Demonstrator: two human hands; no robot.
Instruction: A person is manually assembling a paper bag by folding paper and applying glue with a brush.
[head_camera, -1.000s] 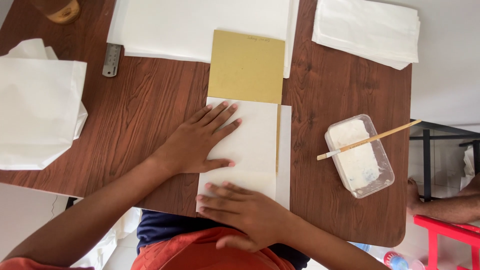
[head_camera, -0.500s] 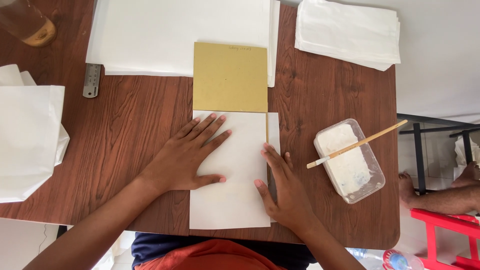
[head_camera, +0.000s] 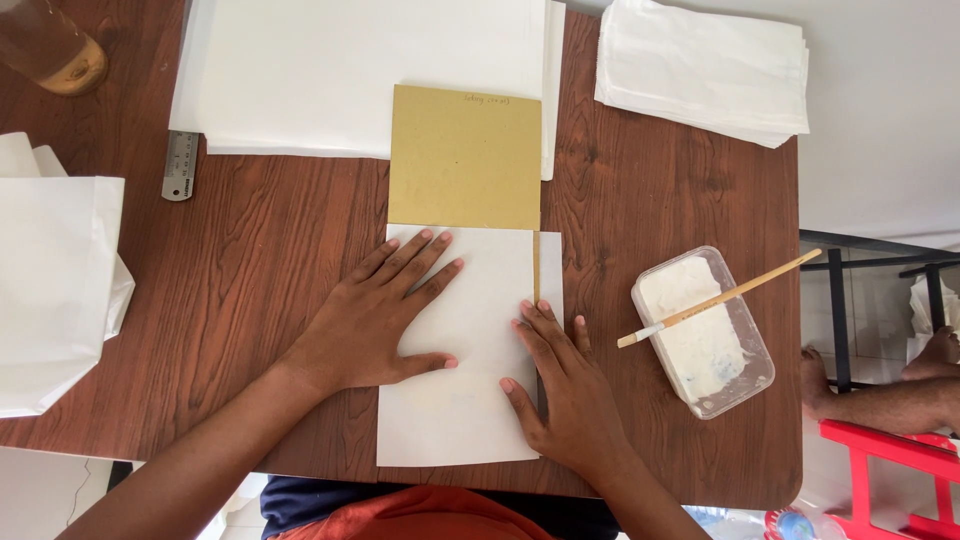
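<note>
**Both hands flat on a folded white sheet**

Nearest me, my right hand (head_camera: 565, 395) lies palm down on the right edge of the white rectangular paper sheet (head_camera: 460, 400), its grip spread, fingers apart and closed on nothing; the fingertips reach up along a narrow folded strip at that edge. Just left of it, my left hand (head_camera: 375, 320) presses flat on the same sheet, its grip likewise spread, the fingers fanned toward the upper left corner and the thumb pointing right. The sheet lies on the brown wood-grain table (head_camera: 270, 250), close to its near edge, and covers the lower part of a mustard-yellow rectangular cardboard board (head_camera: 465, 155), of which a thin sliver shows beside my right fingertips.

To the right stands a clear plastic rectangular tub of white paste (head_camera: 705, 330), a wooden-handled brush (head_camera: 720, 298) resting across its rim. At the left edge lies a pile of white paper bags (head_camera: 50, 290). Farther off are a short steel ruler (head_camera: 181, 165), a broad stack of large white sheets (head_camera: 370, 70) under the board's far end, and a second stack of folded white paper (head_camera: 705, 65) at the far right corner.
</note>
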